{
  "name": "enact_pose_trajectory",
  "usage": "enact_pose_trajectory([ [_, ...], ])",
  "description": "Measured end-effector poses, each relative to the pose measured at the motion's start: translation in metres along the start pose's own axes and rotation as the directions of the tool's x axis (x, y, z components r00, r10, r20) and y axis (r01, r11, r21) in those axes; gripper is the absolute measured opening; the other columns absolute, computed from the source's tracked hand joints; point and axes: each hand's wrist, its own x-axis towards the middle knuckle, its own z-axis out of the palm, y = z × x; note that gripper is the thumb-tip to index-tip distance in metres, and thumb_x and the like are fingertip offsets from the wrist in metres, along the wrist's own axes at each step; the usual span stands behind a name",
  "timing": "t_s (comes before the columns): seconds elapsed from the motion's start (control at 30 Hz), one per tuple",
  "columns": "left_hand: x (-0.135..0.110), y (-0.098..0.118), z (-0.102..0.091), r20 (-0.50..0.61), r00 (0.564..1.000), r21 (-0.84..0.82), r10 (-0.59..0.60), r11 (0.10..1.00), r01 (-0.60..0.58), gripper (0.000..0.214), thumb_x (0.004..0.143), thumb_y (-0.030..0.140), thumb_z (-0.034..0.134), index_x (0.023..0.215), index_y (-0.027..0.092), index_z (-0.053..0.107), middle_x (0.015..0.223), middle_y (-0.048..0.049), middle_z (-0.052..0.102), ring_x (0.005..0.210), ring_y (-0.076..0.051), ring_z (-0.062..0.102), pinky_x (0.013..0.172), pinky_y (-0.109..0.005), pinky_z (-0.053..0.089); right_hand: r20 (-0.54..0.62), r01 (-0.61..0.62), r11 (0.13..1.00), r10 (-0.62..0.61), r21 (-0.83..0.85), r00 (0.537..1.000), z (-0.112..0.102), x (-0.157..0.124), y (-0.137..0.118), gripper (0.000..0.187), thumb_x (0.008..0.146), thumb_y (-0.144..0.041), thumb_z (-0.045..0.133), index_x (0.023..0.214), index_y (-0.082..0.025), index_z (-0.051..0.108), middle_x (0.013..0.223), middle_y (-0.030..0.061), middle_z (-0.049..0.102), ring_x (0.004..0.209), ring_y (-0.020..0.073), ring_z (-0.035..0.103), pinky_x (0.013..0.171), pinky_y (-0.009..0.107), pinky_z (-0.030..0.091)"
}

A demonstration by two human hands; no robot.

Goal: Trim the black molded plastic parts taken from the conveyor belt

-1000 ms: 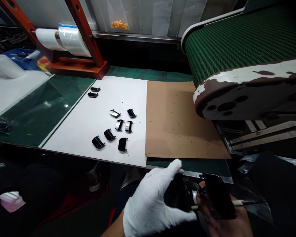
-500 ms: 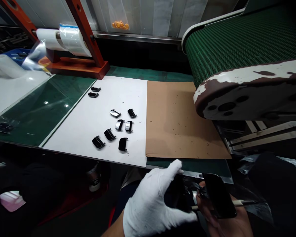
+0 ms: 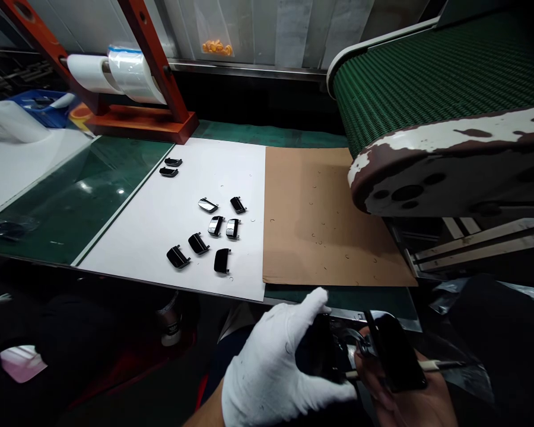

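The gloved left hand (image 3: 278,359) had its grip curved around a dark piece (image 3: 323,350), thumb above and fingers below as seen from the head, just off the front edge of the surface (image 3: 311,295). The bare right hand (image 3: 429,406), near it, was grasping a glossy black piece (image 3: 396,350) from beneath, along with a thin stick (image 3: 431,366) that stuck out to the right; where the two pieces came close, the shadow was too deep to tell whether they touched. At the back hung a clear bag (image 3: 211,24) with small orange things (image 3: 217,48) gathered in its bottom. A blue bin (image 3: 56,117) stood at the far left, holding dark and pale items too unclear to name. On the green part of the surface nearer the front lay a clear packet (image 3: 30,224) with something dark inside, blurred. Nine small black parts (image 3: 198,243) were scattered over a white sheet (image 3: 133,243), beside a brown cardboard sheet (image 3: 293,255) dotted with tiny dark curls.
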Motion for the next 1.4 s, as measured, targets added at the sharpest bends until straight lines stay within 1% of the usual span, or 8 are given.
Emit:
enact_pose_trajectory([
  [0.1,0.000,-0.001,-0.001,0.004,1.000,-0.015,0.005,1.000,-0.005,0.106,0.058,0.039,0.090,0.144,0.028,0.030,0.119,-0.0062,0.066,0.103,-0.024,0.065,0.093,-0.032,0.053,0.043,-0.075,0.995,0.072,0.069,0.996,-0.001,-0.002,0.001,0.028,0.061,-0.045,0.083,0.083,-0.028,0.078,0.055,0.0037,0.069,0.047,0.0172,0.061,0.041,0.022,0.050],
  [0.23,0.000,-0.001,-0.001,0.000,1.000,-0.032,0.006,0.999,-0.006,0.106,0.057,0.038,0.090,0.143,0.029,0.030,0.119,-0.0051,0.065,0.104,-0.023,0.065,0.094,-0.031,0.052,0.052,-0.079,0.996,0.076,0.048,0.996,-0.006,-0.002,0.005,0.031,0.061,-0.044,0.083,0.086,-0.027,0.078,0.055,0.0043,0.067,0.048,0.0200,0.060,0.042,0.026,0.051],
  [0.43,0.001,0.000,-0.001,-0.004,1.000,-0.058,0.022,0.998,-0.022,0.108,0.055,0.036,0.091,0.143,0.030,0.030,0.119,-0.0038,0.066,0.102,-0.022,0.065,0.093,-0.031,0.052,0.049,-0.131,0.986,0.127,0.105,0.991,-0.009,-0.001,0.006,0.025,0.061,-0.030,0.085,0.084,-0.026,0.078,0.055,0.0024,0.068,0.045,0.0160,0.059,0.043,0.022,0.051],
  [0.57,0.002,0.001,-0.001,-0.018,1.000,-0.059,0.025,0.998,-0.026,0.109,0.053,0.032,0.092,0.143,0.030,0.031,0.119,-0.0030,0.066,0.102,-0.021,0.065,0.094,-0.029,0.051,-0.007,-0.151,0.978,0.154,0.142,0.988,-0.005,-0.002,0.004,0.030,0.058,-0.034,0.087,0.084,-0.022,0.078,0.060,0.0048,0.071,0.044,0.0162,0.059,0.037,0.021,0.048],
  [0.73,0.002,0.000,-0.001,-0.035,0.998,-0.071,0.046,0.996,-0.048,0.109,0.053,0.030,0.092,0.144,0.030,0.031,0.118,-0.0039,0.066,0.101,-0.022,0.065,0.093,-0.031,0.052,0.056,-0.210,0.963,0.204,0.170,0.977,-0.014,-0.002,0.008,0.029,0.059,-0.027,0.087,0.086,-0.024,0.078,0.065,0.0060,0.074,0.048,0.0178,0.063,0.040,0.021,0.050],
  [1.03,0.001,0.000,-0.001,-0.038,0.998,-0.067,0.050,0.996,-0.053,0.110,0.052,0.029,0.093,0.143,0.030,0.032,0.118,-0.0036,0.066,0.100,-0.022,0.065,0.092,-0.031,0.052,0.100,-0.196,0.968,0.182,0.156,0.978,-0.015,0.000,0.008,0.030,0.058,-0.032,0.087,0.086,-0.025,0.078,0.060,0.0039,0.072,0.047,0.0171,0.064,0.045,0.020,0.052],
  [1.27,0.000,0.000,-0.002,-0.042,0.997,-0.064,0.059,0.996,-0.061,0.110,0.052,0.030,0.093,0.143,0.029,0.032,0.118,-0.0039,0.066,0.100,-0.022,0.065,0.092,-0.031,0.052,0.002,-0.178,0.980,0.178,0.092,0.984,-0.016,-0.001,0.008,0.030,0.057,-0.035,0.087,0.083,-0.025,0.078,0.065,0.0049,0.074,0.048,0.0186,0.063,0.043,0.023,0.051],
  [1.4,0.000,0.001,-0.003,-0.033,0.998,-0.056,0.047,0.997,-0.048,0.109,0.053,0.029,0.092,0.143,0.029,0.032,0.118,-0.0042,0.065,0.101,-0.022,0.064,0.093,-0.031,0.052,0.071,-0.217,0.967,0.209,0.131,0.975,-0.019,-0.001,0.010,0.027,0.060,-0.034,0.086,0.085,-0.027,0.077,0.063,0.0030,0.073,0.045,0.0157,0.060,0.041,0.021,0.049],
])
